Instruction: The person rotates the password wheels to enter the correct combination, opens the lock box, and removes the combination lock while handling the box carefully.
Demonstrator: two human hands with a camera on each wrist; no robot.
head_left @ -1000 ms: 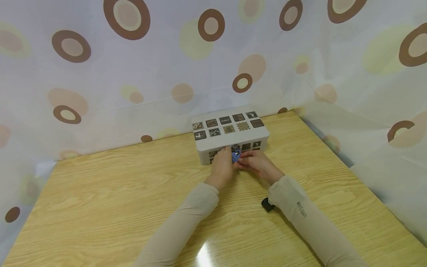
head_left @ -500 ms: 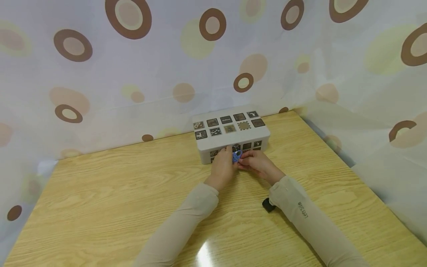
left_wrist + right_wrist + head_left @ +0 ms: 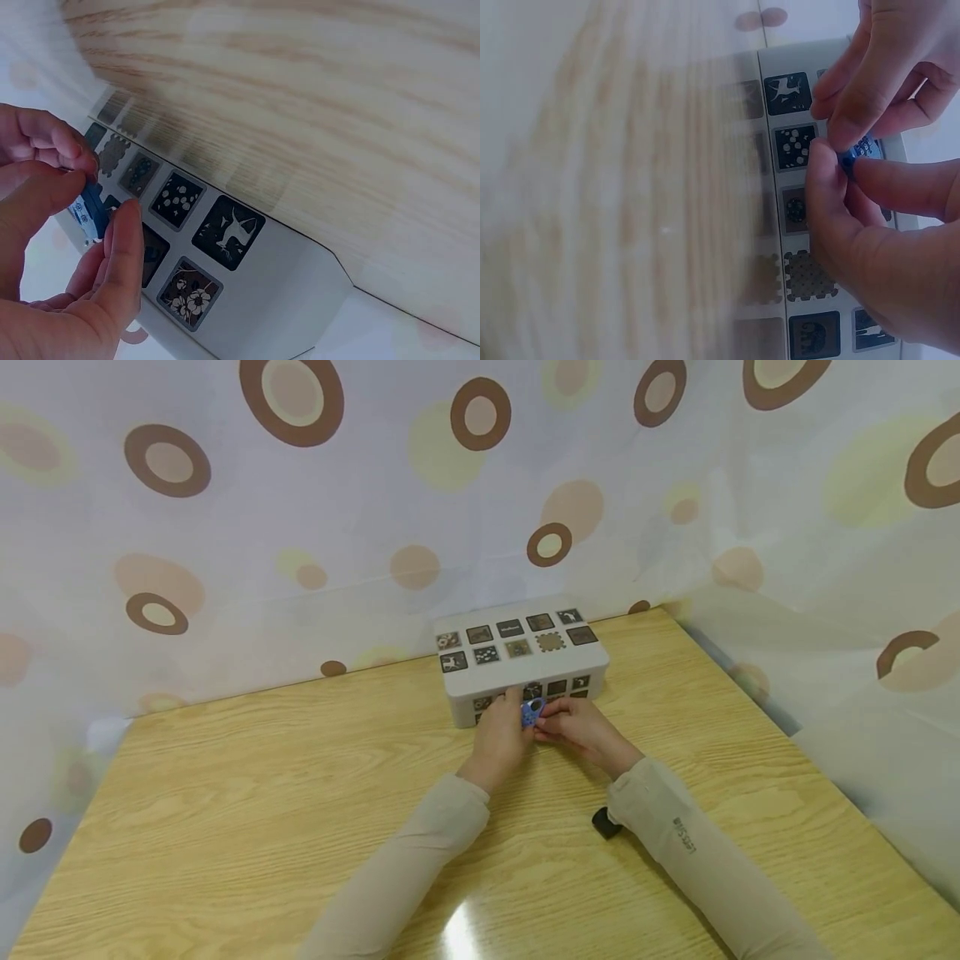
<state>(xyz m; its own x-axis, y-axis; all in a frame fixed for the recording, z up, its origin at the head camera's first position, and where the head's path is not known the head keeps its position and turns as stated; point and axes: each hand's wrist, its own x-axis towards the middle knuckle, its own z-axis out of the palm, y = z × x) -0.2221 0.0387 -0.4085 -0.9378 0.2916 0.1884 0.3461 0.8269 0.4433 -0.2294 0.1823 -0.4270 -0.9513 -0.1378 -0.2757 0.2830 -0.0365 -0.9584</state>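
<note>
A small blue padlock (image 3: 528, 715) with a printed pattern is held up close to the front of a white box (image 3: 517, 675). My left hand (image 3: 498, 732) pinches it from the left between thumb and fingers. From the right, my right hand (image 3: 583, 732) pinches the padlock near its loop-shaped shackle. In the left wrist view the padlock (image 3: 90, 214) sits between the fingertips of both hands. Fingers cover much of the padlock (image 3: 865, 147) in the right wrist view. Whether the shackle is locked, I cannot tell.
The box bears rows of dark square pictures and stands at the back of a wooden table (image 3: 300, 793), by a curtain (image 3: 337, 510) with round prints. A small black object (image 3: 606, 822) shows beside the right sleeve. More curtain (image 3: 862, 635) hangs along the right edge.
The padlock has turned slightly between my fingers, its shackle now lying lower and more to the right. Both hands stay nearly in place; the head view has shifted a little.
</note>
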